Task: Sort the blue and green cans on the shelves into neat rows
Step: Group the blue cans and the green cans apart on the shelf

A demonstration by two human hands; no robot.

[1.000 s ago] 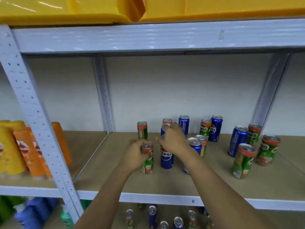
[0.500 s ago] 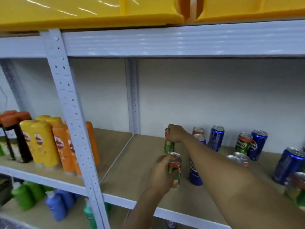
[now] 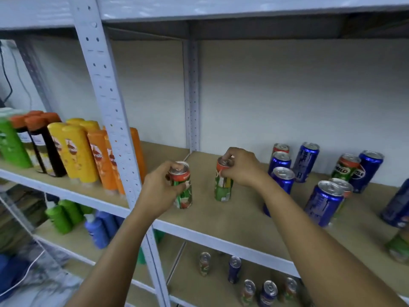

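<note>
My left hand grips a green can with an orange top near the front left of the wooden shelf. My right hand holds a second green can by its top, just right of the first; it stands on the shelf. Several blue cans and green cans stand scattered to the right, one blue can close behind my right wrist.
A perforated grey upright stands just left of my left hand. Yellow and orange bottles fill the neighbouring bay. Several more cans stand on the shelf below. A back post rises behind the cans.
Both hands have carried their green cans leftward toward the shelf's left end; the right hand's can has come forward from the back. The view has swung left and down.
</note>
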